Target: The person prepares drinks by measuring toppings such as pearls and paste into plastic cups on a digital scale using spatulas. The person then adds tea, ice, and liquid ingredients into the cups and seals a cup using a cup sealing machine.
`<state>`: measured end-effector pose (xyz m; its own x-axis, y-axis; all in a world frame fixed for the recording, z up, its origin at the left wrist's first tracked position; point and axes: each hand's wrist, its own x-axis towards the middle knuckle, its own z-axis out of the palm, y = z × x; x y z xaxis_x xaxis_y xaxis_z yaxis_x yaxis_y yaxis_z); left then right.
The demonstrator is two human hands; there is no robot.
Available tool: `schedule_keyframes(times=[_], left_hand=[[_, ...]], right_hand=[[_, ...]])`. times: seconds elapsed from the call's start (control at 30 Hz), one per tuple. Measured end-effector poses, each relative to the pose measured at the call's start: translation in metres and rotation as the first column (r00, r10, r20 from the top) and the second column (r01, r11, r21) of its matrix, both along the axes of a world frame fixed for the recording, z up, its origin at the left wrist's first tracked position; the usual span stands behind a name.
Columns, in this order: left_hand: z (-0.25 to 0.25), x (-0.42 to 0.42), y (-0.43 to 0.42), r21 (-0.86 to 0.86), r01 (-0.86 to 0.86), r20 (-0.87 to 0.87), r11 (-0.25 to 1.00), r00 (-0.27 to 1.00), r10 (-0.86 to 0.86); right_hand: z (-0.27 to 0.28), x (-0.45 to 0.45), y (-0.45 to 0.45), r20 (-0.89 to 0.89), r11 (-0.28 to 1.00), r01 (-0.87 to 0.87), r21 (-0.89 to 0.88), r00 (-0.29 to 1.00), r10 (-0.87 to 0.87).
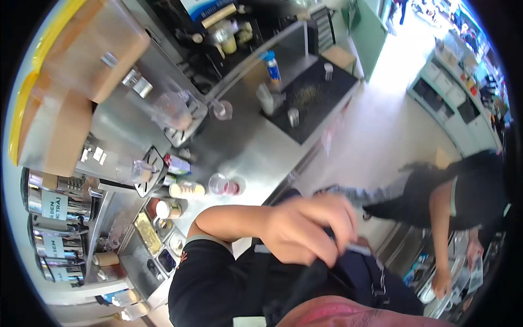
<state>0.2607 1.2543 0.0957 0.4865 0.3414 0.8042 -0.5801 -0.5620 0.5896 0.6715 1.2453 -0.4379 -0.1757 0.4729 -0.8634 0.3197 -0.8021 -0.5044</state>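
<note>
My left hand (pixel 308 229) is raised in front of my chest, the forearm bent across from the left side. Its fingers are curled and pinch dark cloth of my black top (pixel 294 286) near the collar; motion blurs them a little. My right hand is not in view. Beyond my left forearm, on the steel counter (pixel 245 144), a clear cup (pixel 222 184) with something red at its bottom stands beside a cream-coloured bottle (pixel 187 190). A white-lidded jar (pixel 168 208) is close to my left elbow.
Ingredient trays (pixel 148 234) and labelled steel canisters (pixel 57 205) line the left. Blenders (pixel 174 111) stand along the counter. A black mat (pixel 310 101) holds small cups and a blue bottle (pixel 271 66). A co-worker (pixel 463 191) in black bends over another counter at right.
</note>
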Motion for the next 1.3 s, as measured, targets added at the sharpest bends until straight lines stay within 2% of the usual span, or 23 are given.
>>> schedule_keyframes(times=[0.1,0.17,0.27,0.4,0.43,0.47,0.5,0.53,0.57,0.6,0.63,0.67,0.7,0.77,0.8,0.83,0.9,0.97,1.07,1.17,1.23,1.27,1.3], left_hand=[[0.023,0.010,-0.043,-0.294,-0.229,0.331,0.928,0.886,0.324],[0.044,0.044,-0.075,-0.548,-0.220,0.574,0.807,0.603,0.554],[0.025,0.039,-0.081,-0.361,-0.109,0.644,0.926,0.689,0.332],[0.021,0.007,-0.101,-0.249,0.231,0.523,0.941,0.850,-0.070],[0.021,0.000,-0.105,-0.222,0.268,0.540,0.938,0.835,-0.110],[0.018,-0.014,-0.106,-0.235,0.147,0.539,0.961,0.842,0.003],[0.021,-0.023,-0.104,-0.251,0.042,0.549,0.967,0.829,0.107],[0.019,-0.029,-0.106,-0.257,-0.024,0.576,0.966,0.799,0.173],[0.017,-0.035,-0.107,-0.267,-0.091,0.600,0.959,0.763,0.240],[0.013,-0.054,-0.103,-0.246,-0.127,0.521,0.961,0.819,0.241],[0.008,-0.073,-0.100,-0.215,-0.164,0.437,0.963,0.866,0.245],[0.000,-0.091,-0.109,-0.261,-0.204,0.375,0.944,0.879,0.294],[-0.007,-0.114,-0.116,-0.264,-0.274,0.259,0.925,0.903,0.342],[-0.035,-0.147,-0.129,-0.322,-0.319,0.001,0.891,0.941,0.338],[-0.061,-0.157,-0.134,-0.340,-0.364,-0.088,0.867,0.930,0.356],[-0.094,-0.161,-0.145,-0.488,-0.415,-0.157,0.767,0.907,0.391],[-0.160,-0.162,-0.175,-0.744,-0.556,-0.365,0.370,0.802,0.473],[-0.225,-0.147,-0.203,-0.680,-0.727,-0.654,-0.094,0.544,0.525],[-0.311,-0.108,-0.250,-0.532,-0.640,-0.815,-0.555,0.209,0.541],[-0.317,-0.079,-0.266,-0.610,-0.461,-0.770,-0.645,0.149,0.621],[-0.308,-0.067,-0.269,-0.600,-0.423,-0.773,-0.679,0.086,0.629],[-0.303,-0.062,-0.269,-0.600,-0.399,-0.765,-0.694,0.031,0.643],[-0.300,-0.060,-0.270,-0.591,-0.389,-0.772,-0.706,0.018,0.636]], right_hand=[[-0.023,0.000,-0.008,0.014,0.997,-0.066,0.047,0.998,0.065],[-0.032,-0.008,-0.007,0.021,0.996,-0.092,0.021,0.996,0.092],[-0.053,-0.041,0.026,-0.105,0.989,-0.134,-0.070,0.986,0.126],[0.014,-0.110,0.040,0.067,0.964,-0.241,0.114,0.970,0.235],[0.024,-0.115,0.041,0.090,0.953,-0.266,0.142,0.963,0.255],[0.032,-0.130,0.043,0.140,0.958,-0.265,0.107,0.958,0.249],[0.031,-0.134,0.053,0.178,0.869,-0.449,0.207,0.891,0.418],[0.000,-0.114,0.060,0.434,0.122,-0.719,0.684,0.535,0.725],[0.004,-0.125,0.066,0.406,0.032,-0.636,0.771,0.530,0.744],[0.006,-0.141,0.065,0.229,0.449,-0.663,0.599,0.679,0.697],[0.026,-0.166,0.060,0.131,0.794,-0.494,0.354,0.867,0.481],[0.036,-0.183,0.070,0.140,0.891,-0.412,0.192,0.910,0.391],[0.053,-0.193,0.072,0.147,0.890,-0.408,0.204,0.911,0.384],[0.079,-0.220,0.070,0.298,0.698,-0.600,0.389,0.800,0.522],[0.094,-0.238,0.075,0.285,0.655,-0.660,0.368,0.751,0.596],[0.109,-0.255,0.082,0.343,0.540,-0.755,0.372,0.652,0.676],[0.143,-0.295,0.081,0.418,0.334,-0.806,0.488,0.552,0.721],[0.192,-0.359,0.076,0.326,0.212,-0.767,0.605,0.482,0.813],[0.247,-0.455,0.060,0.524,-0.249,-0.610,0.752,0.324,0.788],[0.272,-0.545,0.047,0.689,-0.607,-0.329,0.723,0.276,0.671],[0.263,-0.588,0.041,0.816,-0.772,-0.269,0.576,0.131,0.563],[0.259,-0.601,0.042,0.809,-0.769,-0.256,0.585,0.122,0.575],[0.256,-0.616,0.043,0.837,-0.812,-0.312,0.493,-0.083,0.541]])
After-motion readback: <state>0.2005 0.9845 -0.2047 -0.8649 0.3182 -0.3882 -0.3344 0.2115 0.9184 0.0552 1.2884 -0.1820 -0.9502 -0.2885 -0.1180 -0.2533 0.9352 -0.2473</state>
